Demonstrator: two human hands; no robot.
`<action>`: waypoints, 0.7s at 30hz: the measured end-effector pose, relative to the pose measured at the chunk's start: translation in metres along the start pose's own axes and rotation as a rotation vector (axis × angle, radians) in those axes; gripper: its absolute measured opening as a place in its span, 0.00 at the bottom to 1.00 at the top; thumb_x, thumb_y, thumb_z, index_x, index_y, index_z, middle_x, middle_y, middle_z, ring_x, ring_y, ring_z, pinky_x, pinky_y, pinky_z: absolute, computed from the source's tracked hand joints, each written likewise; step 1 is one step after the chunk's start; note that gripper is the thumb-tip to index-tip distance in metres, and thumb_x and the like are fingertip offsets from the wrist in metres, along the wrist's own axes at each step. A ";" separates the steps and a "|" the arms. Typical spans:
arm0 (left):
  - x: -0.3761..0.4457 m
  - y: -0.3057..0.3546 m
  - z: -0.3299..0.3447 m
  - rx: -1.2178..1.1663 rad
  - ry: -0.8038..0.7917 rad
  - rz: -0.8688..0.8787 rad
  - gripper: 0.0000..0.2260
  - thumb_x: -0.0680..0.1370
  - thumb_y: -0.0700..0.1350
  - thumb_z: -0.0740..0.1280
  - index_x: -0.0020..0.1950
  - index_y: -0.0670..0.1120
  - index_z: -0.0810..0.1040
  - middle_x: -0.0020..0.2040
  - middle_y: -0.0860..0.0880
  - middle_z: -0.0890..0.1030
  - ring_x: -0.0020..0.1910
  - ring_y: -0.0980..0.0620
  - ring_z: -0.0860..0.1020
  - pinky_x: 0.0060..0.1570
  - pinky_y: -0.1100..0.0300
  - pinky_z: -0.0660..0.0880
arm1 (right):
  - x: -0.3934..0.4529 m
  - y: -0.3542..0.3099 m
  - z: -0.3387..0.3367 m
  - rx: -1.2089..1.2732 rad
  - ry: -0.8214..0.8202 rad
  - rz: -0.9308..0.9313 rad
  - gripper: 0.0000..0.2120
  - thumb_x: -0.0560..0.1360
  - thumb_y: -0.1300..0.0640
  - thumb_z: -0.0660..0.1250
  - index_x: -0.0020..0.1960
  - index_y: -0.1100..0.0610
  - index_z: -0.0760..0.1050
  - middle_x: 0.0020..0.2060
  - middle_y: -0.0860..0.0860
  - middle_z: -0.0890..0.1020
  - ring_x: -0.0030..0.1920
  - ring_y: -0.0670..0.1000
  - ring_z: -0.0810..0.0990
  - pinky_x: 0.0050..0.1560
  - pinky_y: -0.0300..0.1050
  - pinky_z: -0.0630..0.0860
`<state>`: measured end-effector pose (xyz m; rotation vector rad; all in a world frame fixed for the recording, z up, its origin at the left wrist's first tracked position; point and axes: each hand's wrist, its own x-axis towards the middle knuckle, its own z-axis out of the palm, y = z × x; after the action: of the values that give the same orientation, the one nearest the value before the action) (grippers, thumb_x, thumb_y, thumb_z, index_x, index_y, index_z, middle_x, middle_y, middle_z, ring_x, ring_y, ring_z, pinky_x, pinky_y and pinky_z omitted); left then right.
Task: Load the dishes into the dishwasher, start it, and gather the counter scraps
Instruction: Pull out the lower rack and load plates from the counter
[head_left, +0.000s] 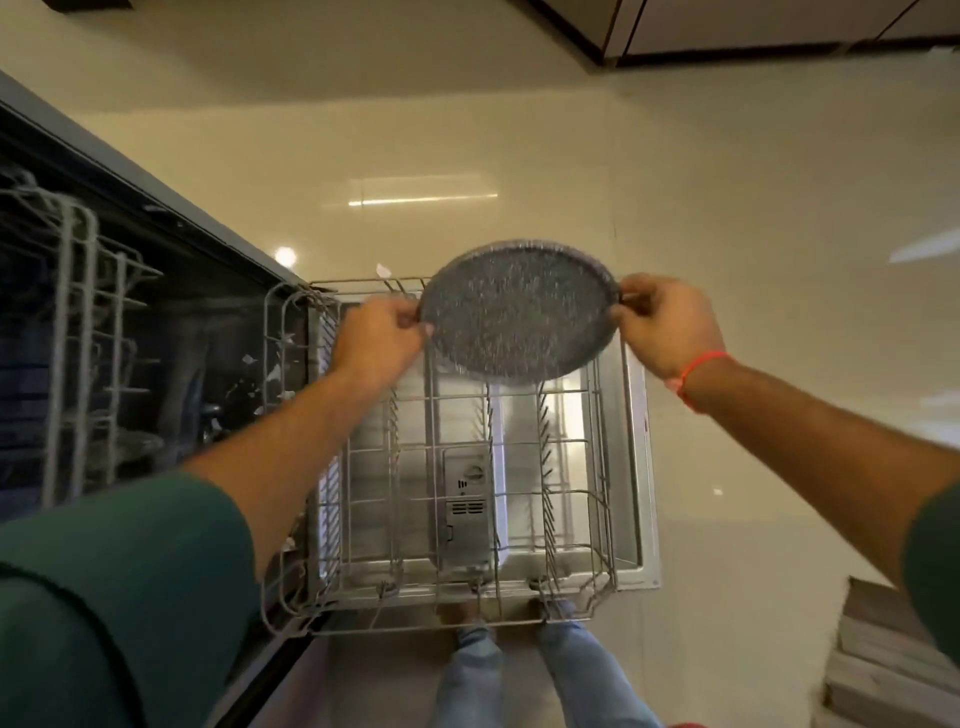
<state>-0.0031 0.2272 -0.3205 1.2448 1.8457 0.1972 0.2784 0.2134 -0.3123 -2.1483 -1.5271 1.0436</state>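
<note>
A round grey speckled plate (517, 312) hangs in the air above the far end of the pulled-out lower dishwasher rack (605, 540). My left hand (382, 338) pinches the plate's left rim and my right hand (657, 325) pinches its right rim. The plate is tilted with its flat face toward me. The wire rack below it shows no dishes and rests over the open dishwasher door (641, 467). On the left, the dishwasher's dark interior (171, 332) holds an upper rack (78, 291).
Glossy cream floor tiles (753, 234) spread beyond and to the right of the door. My legs in blue jeans (519, 670) stand at the rack's near edge. A stack of grey slabs (872, 654) sits at the lower right. Dark cabinets (753, 26) line the top.
</note>
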 end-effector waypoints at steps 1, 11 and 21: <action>0.014 0.004 0.001 0.009 0.040 0.030 0.06 0.79 0.45 0.71 0.55 0.50 0.84 0.44 0.53 0.84 0.44 0.52 0.83 0.47 0.57 0.79 | 0.014 0.002 0.003 -0.011 0.027 -0.024 0.08 0.76 0.62 0.69 0.52 0.57 0.84 0.45 0.54 0.87 0.47 0.53 0.84 0.56 0.50 0.80; 0.088 -0.006 0.037 0.028 0.158 0.062 0.10 0.78 0.42 0.73 0.59 0.47 0.85 0.47 0.54 0.85 0.42 0.59 0.81 0.41 0.69 0.74 | 0.090 0.023 0.038 -0.043 0.081 0.011 0.11 0.78 0.60 0.70 0.59 0.55 0.84 0.52 0.51 0.86 0.51 0.49 0.83 0.59 0.41 0.76; 0.104 -0.021 0.064 0.044 0.138 0.031 0.09 0.78 0.44 0.72 0.58 0.48 0.86 0.46 0.52 0.85 0.44 0.53 0.82 0.47 0.64 0.76 | 0.087 0.047 0.063 -0.089 0.019 0.052 0.11 0.78 0.59 0.70 0.59 0.58 0.83 0.51 0.53 0.86 0.49 0.48 0.81 0.56 0.39 0.76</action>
<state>0.0178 0.2810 -0.4296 1.3187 1.9588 0.2666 0.2804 0.2645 -0.4183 -2.2622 -1.5444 0.9855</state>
